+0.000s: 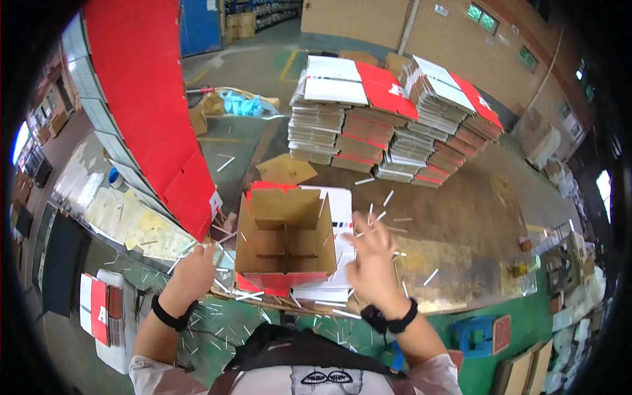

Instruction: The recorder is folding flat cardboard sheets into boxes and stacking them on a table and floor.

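Observation:
An open cardboard box (286, 205) with red outer walls stands in front of me, its inside split by crossed cardboard dividers (286, 247). Beneath and beside it lie flat white and red carton sheets (340, 255). To the box's left, my left hand (196, 268) has its fingers curled in, close to the lower end of a tall red stack of cartons (148, 108); whatever it may hold is hidden. On the other side, my right hand (372, 258) hovers over the white sheets with fingers spread, holding nothing I can see. Dark bands circle both wrists.
Piles of flattened white and red cartons (375, 118) stand on the table's far side. Thin white strips (430, 277) litter the table (454, 260) and green floor. A blue stool (475, 337) is at lower right. Folded cartons (100, 309) lie at lower left.

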Motion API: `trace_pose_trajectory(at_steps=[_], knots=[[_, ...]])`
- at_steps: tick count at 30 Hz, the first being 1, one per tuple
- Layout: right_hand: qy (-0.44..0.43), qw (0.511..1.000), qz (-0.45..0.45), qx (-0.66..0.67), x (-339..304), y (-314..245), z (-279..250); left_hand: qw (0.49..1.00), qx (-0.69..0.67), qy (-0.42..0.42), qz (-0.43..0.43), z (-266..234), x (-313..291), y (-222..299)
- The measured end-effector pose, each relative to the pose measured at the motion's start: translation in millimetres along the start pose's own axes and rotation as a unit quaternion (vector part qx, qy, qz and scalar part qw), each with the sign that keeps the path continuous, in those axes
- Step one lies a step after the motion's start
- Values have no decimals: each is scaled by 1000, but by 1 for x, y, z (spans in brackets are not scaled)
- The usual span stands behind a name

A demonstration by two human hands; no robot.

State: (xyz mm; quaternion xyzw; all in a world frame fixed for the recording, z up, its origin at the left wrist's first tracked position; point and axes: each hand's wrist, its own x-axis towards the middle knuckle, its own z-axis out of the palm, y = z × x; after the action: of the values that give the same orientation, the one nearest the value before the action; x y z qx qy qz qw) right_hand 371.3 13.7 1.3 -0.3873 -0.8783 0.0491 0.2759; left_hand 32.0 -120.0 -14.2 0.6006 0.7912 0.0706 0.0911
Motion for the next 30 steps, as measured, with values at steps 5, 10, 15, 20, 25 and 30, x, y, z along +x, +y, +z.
trace_pose_trajectory(at_steps=[5,10,15,20,25,30], knots=[[-240,968,-66,-41,21,-60,28,987,41,20,155,-14,-13,-13],[-134,955,-13,263,72,-20,-85,988,-78,85,106,-130,0,-38],[186,894,-144,381,147,-58,-252,822,-126,549,86,-304,1,-115],[384,811,-314,310,318,-155,-382,704,-147,674,166,-494,17,-162],[465,790,-317,243,428,-233,-450,653,-260,584,406,-606,65,-85],[403,817,-317,263,479,-271,-425,728,-308,389,472,-668,101,-97]])
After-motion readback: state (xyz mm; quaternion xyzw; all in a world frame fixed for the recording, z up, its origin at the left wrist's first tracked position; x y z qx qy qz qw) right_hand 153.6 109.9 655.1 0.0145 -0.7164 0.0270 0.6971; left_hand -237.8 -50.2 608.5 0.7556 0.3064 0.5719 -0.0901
